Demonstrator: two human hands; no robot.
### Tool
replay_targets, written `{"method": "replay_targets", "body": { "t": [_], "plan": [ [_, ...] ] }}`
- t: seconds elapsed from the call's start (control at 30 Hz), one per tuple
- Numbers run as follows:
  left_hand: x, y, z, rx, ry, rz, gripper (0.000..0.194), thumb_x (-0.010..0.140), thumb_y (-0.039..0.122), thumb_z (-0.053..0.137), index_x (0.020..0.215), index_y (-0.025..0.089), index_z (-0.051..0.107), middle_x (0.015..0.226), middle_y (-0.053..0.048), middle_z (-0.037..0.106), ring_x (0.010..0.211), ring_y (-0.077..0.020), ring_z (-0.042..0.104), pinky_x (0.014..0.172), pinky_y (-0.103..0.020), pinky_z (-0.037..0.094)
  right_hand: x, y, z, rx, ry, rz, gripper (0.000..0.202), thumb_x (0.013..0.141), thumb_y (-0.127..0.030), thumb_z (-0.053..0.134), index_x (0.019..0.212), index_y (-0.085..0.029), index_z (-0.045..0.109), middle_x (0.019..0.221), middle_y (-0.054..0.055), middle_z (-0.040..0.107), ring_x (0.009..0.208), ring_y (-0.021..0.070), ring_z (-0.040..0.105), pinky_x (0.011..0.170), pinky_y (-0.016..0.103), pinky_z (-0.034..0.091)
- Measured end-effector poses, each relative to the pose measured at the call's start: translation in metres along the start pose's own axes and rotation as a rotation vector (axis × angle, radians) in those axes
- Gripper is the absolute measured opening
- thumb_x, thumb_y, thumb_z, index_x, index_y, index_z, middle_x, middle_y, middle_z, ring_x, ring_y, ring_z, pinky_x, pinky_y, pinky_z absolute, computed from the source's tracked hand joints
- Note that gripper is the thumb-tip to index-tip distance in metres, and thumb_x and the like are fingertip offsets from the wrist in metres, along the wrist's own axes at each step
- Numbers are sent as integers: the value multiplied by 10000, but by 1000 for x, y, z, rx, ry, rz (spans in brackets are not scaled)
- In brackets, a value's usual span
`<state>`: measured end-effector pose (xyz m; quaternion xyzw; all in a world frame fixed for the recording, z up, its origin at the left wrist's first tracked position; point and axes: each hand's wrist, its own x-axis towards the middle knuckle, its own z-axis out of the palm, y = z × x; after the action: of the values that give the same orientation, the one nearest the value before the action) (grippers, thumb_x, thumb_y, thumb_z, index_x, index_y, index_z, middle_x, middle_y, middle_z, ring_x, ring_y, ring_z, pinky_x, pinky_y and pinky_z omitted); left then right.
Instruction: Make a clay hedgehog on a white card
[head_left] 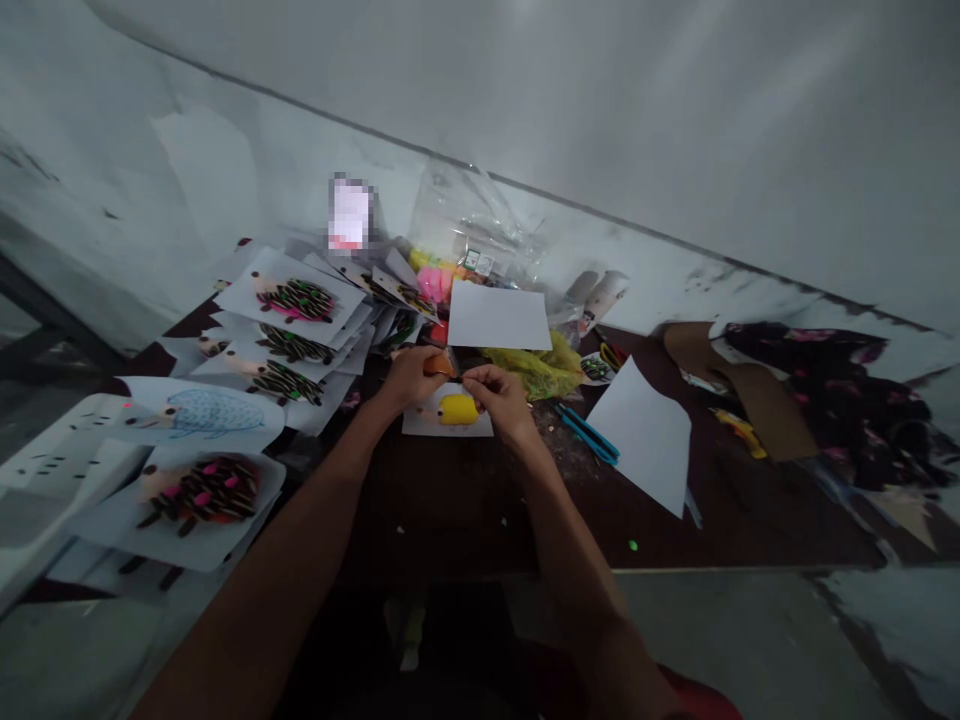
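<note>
The small white card (415, 427), bearing a yellow animal shape (459, 409), lies flat on the dark bench (450, 510), directly below both hands. From where I stand, the left hand (411, 378) has its grip closed around an orange-handled tool (439, 366). The right hand's (496, 392) grip is together at the fingertips; what it pinches is too small to tell. Just beyond stands a blank white sheet (499, 318), near a yellow-green bag (551, 370). A blue tool (589, 433) lies to the right; stacked animal cards (296, 300) occupy the left.

No writing is legible (the label (478, 263) is too small).
</note>
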<state>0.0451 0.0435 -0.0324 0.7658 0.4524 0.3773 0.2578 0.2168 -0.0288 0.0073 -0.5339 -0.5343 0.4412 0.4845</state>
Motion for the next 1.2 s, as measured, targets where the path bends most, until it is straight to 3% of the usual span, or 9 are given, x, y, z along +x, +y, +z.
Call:
{"method": "replay_targets", "body": {
  "t": [0.2,0.37,0.57,0.7,0.87,1.2],
  "plan": [
    [2,-2,2,77,-12,-15,261,725,234,679,969,196,764,977,-86,800,913,-294,723,937,-419,523,-1,7,-5,-68,59,-69,261,650,-432,812,740,-216,696,648,-34,641,560,111,513,518,231,420],
    [2,-6,5,82,9,-17,292,700,221,691,981,200,770,1021,-94,802,976,-321,718,983,-436,505,-10,9,-10,-205,90,-110,258,783,-455,680,725,-204,693,695,2,671,616,134,563,561,248,443],
    [1,-6,6,58,1,-23,290,702,228,697,982,205,773,1023,-90,802,985,-327,715,1013,-460,486,-14,12,-6,-157,47,-87,210,790,-363,575,860,-220,712,707,-18,664,520,106,488,521,239,408],
    [1,-5,4,39,-2,-29,272,707,234,695,965,197,771,988,-93,797,962,-325,716,1005,-457,484,-14,14,-4,-177,20,-115,163,736,-311,520,711,-221,655,681,-17,632,564,115,508,542,236,414],
    [2,-7,3,39,-29,-24,292,702,232,692,980,186,770,982,-100,791,947,-328,718,984,-463,488,-14,15,-6,-190,109,-72,154,717,-340,586,718,-215,676,661,-11,644,575,127,519,556,248,426],
    [0,-2,0,-17,-1,-32,228,731,258,706,941,186,757,923,-65,782,888,-276,706,886,-379,531,-16,15,-10,-41,78,-4,271,705,-411,763,869,-197,737,766,15,752,510,94,540,512,231,443]
  ]
}}
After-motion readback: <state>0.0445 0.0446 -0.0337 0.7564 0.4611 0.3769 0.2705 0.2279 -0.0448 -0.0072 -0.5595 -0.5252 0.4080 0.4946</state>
